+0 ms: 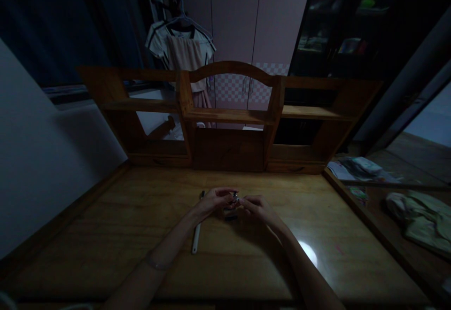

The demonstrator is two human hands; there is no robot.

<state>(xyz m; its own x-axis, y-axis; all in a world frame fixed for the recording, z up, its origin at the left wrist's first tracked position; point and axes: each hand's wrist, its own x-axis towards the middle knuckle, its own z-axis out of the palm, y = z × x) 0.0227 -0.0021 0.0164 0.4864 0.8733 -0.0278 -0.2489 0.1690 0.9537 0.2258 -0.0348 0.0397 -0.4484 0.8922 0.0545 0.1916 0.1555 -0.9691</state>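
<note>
Over the middle of the wooden desk [158,235], my left hand [215,200] is closed on a small, shiny metallic object [235,198], too dark and small to name. My right hand [259,209] meets it from the other side, its fingertips pinched at the object's edge. Just below the hands lies a small dark piece [231,218] on the desk. A slim white-handled tool [196,239] with a dark tip rests beside my left hand, partly hidden behind the wrist.
A wooden shelf unit [229,118] with drawers stands along the desk's back edge. Behind it hang clothes [185,47] on a hanger. To the right, past the desk's raised edge, are papers [362,168] and a pale green cloth item [423,216]. A white wall [52,159] borders the left.
</note>
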